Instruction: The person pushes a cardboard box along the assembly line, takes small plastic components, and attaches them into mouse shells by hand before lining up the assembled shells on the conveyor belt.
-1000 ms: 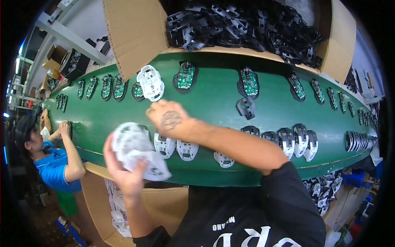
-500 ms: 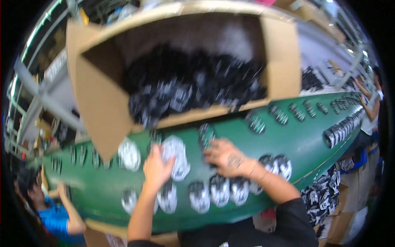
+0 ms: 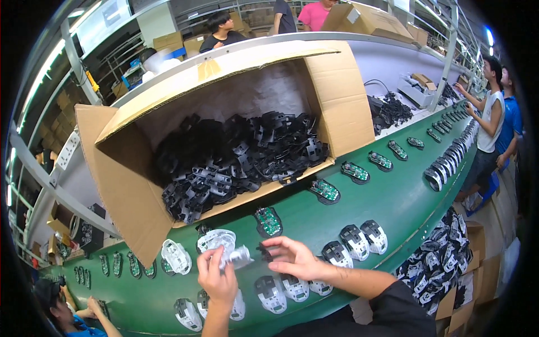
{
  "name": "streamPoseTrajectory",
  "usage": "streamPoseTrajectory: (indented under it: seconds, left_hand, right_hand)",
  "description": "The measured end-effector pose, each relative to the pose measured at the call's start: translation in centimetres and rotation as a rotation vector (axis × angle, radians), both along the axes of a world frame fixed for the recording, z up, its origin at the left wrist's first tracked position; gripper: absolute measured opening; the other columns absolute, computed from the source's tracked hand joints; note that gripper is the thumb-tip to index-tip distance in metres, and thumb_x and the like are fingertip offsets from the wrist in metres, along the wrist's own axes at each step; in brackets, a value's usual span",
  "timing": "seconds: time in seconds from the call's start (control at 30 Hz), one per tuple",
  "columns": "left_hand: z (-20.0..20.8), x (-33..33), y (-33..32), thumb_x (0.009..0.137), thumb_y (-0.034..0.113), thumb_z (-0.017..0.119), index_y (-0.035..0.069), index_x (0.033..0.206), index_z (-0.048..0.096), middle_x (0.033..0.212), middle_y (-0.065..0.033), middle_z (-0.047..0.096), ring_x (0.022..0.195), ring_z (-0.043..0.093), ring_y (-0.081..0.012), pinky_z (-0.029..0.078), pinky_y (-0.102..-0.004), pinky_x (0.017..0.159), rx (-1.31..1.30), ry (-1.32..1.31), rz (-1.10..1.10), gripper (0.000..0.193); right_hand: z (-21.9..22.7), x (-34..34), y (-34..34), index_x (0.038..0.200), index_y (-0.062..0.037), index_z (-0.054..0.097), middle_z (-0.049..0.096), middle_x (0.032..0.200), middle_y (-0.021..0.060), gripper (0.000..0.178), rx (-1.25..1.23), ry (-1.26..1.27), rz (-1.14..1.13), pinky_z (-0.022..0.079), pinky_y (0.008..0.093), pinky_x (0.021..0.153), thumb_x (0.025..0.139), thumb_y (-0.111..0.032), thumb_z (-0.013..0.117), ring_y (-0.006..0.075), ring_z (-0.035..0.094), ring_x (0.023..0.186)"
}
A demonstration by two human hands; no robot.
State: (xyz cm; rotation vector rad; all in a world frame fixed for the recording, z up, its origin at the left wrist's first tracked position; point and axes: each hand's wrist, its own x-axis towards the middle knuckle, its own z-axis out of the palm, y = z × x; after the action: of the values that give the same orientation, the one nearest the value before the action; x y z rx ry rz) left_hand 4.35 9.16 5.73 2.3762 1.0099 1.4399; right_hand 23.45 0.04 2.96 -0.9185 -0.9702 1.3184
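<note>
My left hand (image 3: 218, 276) pinches a blurred whitish plastic part (image 3: 240, 256) over the green conveyor belt. A white computer mouse shell (image 3: 216, 239) lies just beyond its fingers, over a dark mouse base that is mostly hidden. To the right, my right hand (image 3: 295, 258) has thumb and fingers closed round a small black plastic part (image 3: 264, 253). Beyond that hand a black mouse base with a green circuit board (image 3: 268, 222) lies on the belt. Another white shell (image 3: 176, 256) rests to the left, partly over a board.
A large open carton (image 3: 120, 174) of black plastic parts (image 3: 241, 151) stands across the belt (image 3: 382, 194). White-and-black mouse shells (image 3: 271, 295) line the near side. Bases with boards (image 3: 355, 172) run along the far side. Co-workers stand at both ends; a heap of shells (image 3: 438, 261) lies lower right.
My right hand has come away from the mouse base and now holds a small black part. My left hand has a whitish part in its fingers. The view has shifted, showing more beyond the carton.
</note>
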Motion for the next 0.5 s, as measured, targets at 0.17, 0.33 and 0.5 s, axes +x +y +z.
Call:
streamPoseTrajectory:
  seconds: [0.17,0.33,0.5]
  left_hand:
    - [-1.4,0.7,-4.5,0.075,-0.001,0.06,-0.008,0.129,0.043,0.121,-0.0235,0.056,0.105,0.06,-0.0341,0.047,-0.0397,0.092,-0.352,-0.23,-0.205,0.056]
    - [-0.8,1.7,-5.7,0.082,0.015,0.064,-0.006,0.144,0.017,0.138,-0.02,0.041,0.119,0.049,-0.0269,0.039,-0.0371,0.102,-0.63,-0.525,-0.509,0.081]
    - [-0.2,-1.2,-5.6,0.081,0.029,0.067,-0.005,0.144,0.02,0.131,-0.0191,0.049,0.116,0.053,-0.0259,0.047,-0.0377,0.092,-1.074,-0.901,-0.599,0.086]
  right_hand:
    - [-0.1,-4.2,-1.8,0.126,0.0006,0.045,0.046,0.135,0.0123,0.049,-0.009,0.421,-0.226,0.041,0.0368,0.102,0.082,0.001,0.066,0.022,0.049,0.12]
    - [0.8,-5.0,-3.7,0.123,-0.0014,0.047,0.04,0.134,0.01,0.056,0.108,0.25,-0.289,0.047,0.0313,0.091,0.074,0.008,0.072,0.0174,0.051,0.112]
    - [2.4,-3.7,-4.1,0.115,0.0002,0.053,0.049,0.129,0.0188,0.054,0.298,-0.27,-0.183,0.049,0.033,0.09,0.066,-0.001,0.076,0.0245,0.056,0.114]
